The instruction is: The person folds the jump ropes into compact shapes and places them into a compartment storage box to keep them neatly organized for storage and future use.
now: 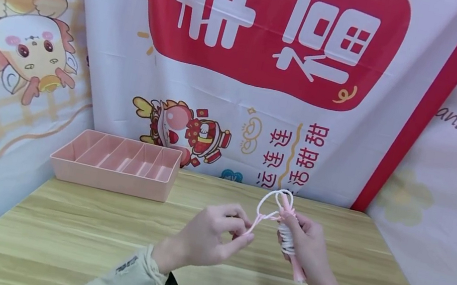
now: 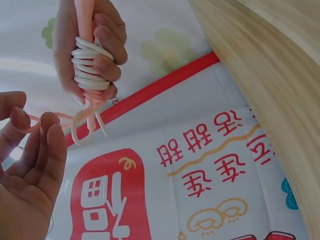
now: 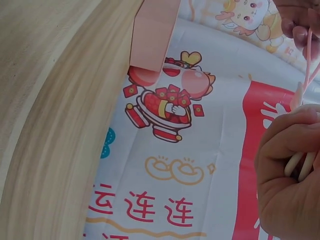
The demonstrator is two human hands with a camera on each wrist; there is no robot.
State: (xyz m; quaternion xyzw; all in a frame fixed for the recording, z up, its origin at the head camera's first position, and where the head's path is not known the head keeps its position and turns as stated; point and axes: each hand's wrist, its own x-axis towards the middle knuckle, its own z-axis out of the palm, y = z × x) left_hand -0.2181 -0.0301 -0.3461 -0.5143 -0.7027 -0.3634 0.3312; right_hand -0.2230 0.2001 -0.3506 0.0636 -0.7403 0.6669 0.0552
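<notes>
A pink rod (image 1: 297, 271) with white cord (image 1: 286, 238) wound around it leans in the grip of my right hand (image 1: 312, 244). In the left wrist view, the coils (image 2: 90, 65) lie side by side, with the right fingers curled over them. Pink cord is wrapped near the rod's upper end, and a white loop stands out there. To the left, my left hand (image 1: 212, 236) pinches a pink length of cord (image 1: 254, 226) that runs to the loop. The right hand (image 3: 290, 175) hides most of the bundle in the right wrist view.
A pink divided tray (image 1: 109, 180) sits at the back left of the wooden table (image 1: 100, 247). Printed cloths (image 1: 258, 79) hang behind the table and on both sides. Both hands are above the tabletop, right of its middle.
</notes>
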